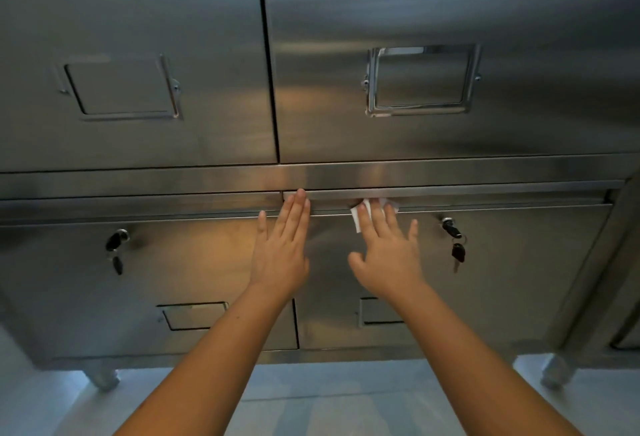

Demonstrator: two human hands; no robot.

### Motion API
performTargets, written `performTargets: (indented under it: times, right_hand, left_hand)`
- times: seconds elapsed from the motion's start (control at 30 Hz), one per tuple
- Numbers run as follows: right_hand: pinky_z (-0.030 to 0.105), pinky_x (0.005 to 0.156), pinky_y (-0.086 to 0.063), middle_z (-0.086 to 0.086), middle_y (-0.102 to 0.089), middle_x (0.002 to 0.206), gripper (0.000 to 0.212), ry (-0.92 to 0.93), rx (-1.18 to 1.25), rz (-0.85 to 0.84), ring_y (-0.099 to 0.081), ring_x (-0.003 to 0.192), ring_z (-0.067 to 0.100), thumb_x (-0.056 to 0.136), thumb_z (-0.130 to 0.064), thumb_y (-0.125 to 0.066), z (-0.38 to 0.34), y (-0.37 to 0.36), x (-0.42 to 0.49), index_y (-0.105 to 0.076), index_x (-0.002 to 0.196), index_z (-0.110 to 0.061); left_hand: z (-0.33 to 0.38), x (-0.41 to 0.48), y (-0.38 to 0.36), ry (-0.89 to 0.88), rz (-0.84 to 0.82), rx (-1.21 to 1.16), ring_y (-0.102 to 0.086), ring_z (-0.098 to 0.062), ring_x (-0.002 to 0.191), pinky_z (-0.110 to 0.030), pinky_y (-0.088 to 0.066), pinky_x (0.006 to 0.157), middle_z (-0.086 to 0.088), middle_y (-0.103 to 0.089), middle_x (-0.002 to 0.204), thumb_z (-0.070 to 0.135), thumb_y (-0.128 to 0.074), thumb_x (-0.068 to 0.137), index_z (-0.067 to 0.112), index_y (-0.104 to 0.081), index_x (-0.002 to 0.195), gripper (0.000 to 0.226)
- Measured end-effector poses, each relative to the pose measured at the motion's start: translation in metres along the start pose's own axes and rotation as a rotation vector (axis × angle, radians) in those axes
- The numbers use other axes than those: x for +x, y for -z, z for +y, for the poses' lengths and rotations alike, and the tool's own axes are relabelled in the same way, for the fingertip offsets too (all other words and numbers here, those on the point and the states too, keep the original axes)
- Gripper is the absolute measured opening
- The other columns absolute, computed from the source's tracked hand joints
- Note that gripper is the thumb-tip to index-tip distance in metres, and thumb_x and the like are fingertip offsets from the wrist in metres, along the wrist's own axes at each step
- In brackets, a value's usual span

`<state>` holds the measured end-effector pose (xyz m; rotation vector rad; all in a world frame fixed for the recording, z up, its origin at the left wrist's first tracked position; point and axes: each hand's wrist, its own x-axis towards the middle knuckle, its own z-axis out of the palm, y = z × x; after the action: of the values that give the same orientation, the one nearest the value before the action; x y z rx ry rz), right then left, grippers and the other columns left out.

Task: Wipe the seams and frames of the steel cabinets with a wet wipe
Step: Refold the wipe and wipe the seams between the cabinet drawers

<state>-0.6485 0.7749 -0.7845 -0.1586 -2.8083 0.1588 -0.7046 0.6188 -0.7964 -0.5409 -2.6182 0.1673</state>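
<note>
A steel cabinet [450,2] fills the view, with two upper doors and two lower doors split by a horizontal frame band [485,172]. My right hand [388,248] presses a white wet wipe [356,215] with straight fingers against the top edge of the lower right door [519,297], just under the band. My left hand [282,245] lies flat on the same door near the vertical seam, its fingertips reaching the door's top rail. Most of the wipe is hidden under my fingers.
Keys hang from a lock [450,226] right of my right hand and from another lock [117,238] on the lower left door. Label holders [420,80] sit on the upper doors. The cabinet stands on casters [557,375] over a pale floor [329,401].
</note>
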Motion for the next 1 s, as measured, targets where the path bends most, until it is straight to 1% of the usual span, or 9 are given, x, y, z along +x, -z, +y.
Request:
performTargets:
  times: [0.07, 0.17, 0.3, 0.43, 0.5, 0.57, 0.6, 0.73, 1.0]
  right_hand:
    - [0.052, 0.112, 0.007, 0.000, 0.014, 0.157, 0.075, 0.055, 0.008, -0.001, 0.012, 0.144, 0.020, 0.091, -0.038, -0.035, -0.019, -0.005, 0.004, 0.009, 0.149, -0.020]
    - [0.053, 0.112, 0.006, 0.001, 0.009, 0.158, 0.078, 0.136, 0.065, 0.028, 0.010, 0.144, 0.022, 0.079, -0.046, -0.013, -0.055, -0.013, 0.010, 0.005, 0.150, -0.019]
    - [0.052, 0.113, 0.007, 0.003, 0.010, 0.158, 0.077, 0.179, 0.056, 0.035, 0.012, 0.144, 0.024, 0.090, -0.036, -0.037, -0.073, -0.021, 0.013, 0.008, 0.149, -0.015]
    - [0.052, 0.112, 0.008, -0.001, 0.015, 0.157, 0.077, 0.229, -0.014, 0.043, 0.012, 0.144, 0.018, 0.092, -0.037, -0.039, -0.048, -0.020, 0.016, 0.011, 0.148, -0.022]
    - [0.056, 0.112, -0.002, 0.002, 0.001, 0.158, 0.082, 0.234, -0.033, 0.084, -0.002, 0.145, 0.022, 0.086, -0.032, -0.050, -0.033, -0.023, 0.016, -0.001, 0.150, -0.019]
    - [0.064, 0.103, -0.023, 0.010, -0.032, 0.150, 0.091, 0.195, -0.057, 0.135, -0.033, 0.137, 0.030, 0.065, -0.031, -0.067, -0.015, -0.022, 0.012, -0.028, 0.146, -0.012]
    - [0.065, 0.099, -0.027, 0.011, -0.039, 0.146, 0.096, 0.169, -0.071, 0.173, -0.039, 0.133, 0.032, 0.059, -0.029, -0.073, -0.002, -0.024, 0.011, -0.031, 0.144, -0.011]
    - [0.060, 0.110, -0.008, 0.005, -0.012, 0.157, 0.094, 0.096, -0.118, 0.168, -0.013, 0.144, 0.026, 0.076, -0.027, -0.065, 0.043, -0.017, 0.002, 0.001, 0.144, -0.021]
    - [0.056, 0.112, 0.004, 0.004, 0.022, 0.155, 0.088, 0.007, -0.180, 0.027, 0.015, 0.143, 0.025, 0.090, -0.045, -0.041, 0.024, -0.005, -0.003, 0.020, 0.146, -0.016]
  left_hand:
    - [-0.004, -0.001, 0.001, 0.001, -0.021, 0.012, 0.046, -0.017, 0.120, -0.044, 0.021, 0.102, -0.001, 0.052, 0.131, 0.027, -0.036, 0.094, 0.013, 0.042, 0.126, 0.085]
    - [-0.011, -0.001, 0.003, -0.013, -0.049, 0.016, 0.048, -0.016, 0.117, -0.045, 0.021, 0.102, -0.002, 0.053, 0.130, 0.030, -0.034, 0.096, 0.012, 0.039, 0.130, 0.083]
    - [-0.021, -0.003, 0.004, -0.049, -0.067, 0.027, 0.048, -0.016, 0.119, -0.044, 0.023, 0.101, -0.001, 0.054, 0.129, 0.034, -0.034, 0.096, 0.013, 0.037, 0.133, 0.082]
    - [-0.020, -0.003, 0.002, -0.040, -0.059, -0.035, 0.046, -0.013, 0.121, -0.042, 0.024, 0.101, 0.003, 0.052, 0.132, 0.023, -0.038, 0.094, 0.017, 0.036, 0.133, 0.083]
    - [-0.019, -0.003, 0.002, -0.023, -0.036, -0.052, 0.045, -0.013, 0.123, -0.041, 0.024, 0.101, 0.004, 0.050, 0.133, 0.020, -0.039, 0.094, 0.017, 0.035, 0.133, 0.084]
    - [-0.018, -0.004, 0.002, -0.016, -0.026, -0.046, 0.043, -0.013, 0.125, -0.041, 0.023, 0.102, 0.003, 0.049, 0.135, 0.019, -0.040, 0.093, 0.016, 0.034, 0.134, 0.085]
    - [-0.018, -0.005, 0.002, -0.013, -0.026, -0.042, 0.041, -0.013, 0.127, -0.041, 0.023, 0.102, 0.003, 0.048, 0.137, 0.018, -0.040, 0.093, 0.016, 0.034, 0.134, 0.085]
    - [-0.013, -0.008, 0.006, -0.002, -0.069, -0.059, 0.036, -0.015, 0.131, -0.042, 0.021, 0.104, -0.001, 0.042, 0.143, 0.025, -0.041, 0.091, 0.014, 0.031, 0.137, 0.086]
    - [0.006, -0.009, 0.014, 0.047, -0.105, -0.115, 0.029, -0.022, 0.137, -0.046, 0.013, 0.110, -0.008, 0.039, 0.145, 0.051, -0.042, 0.089, 0.011, 0.023, 0.144, 0.094]
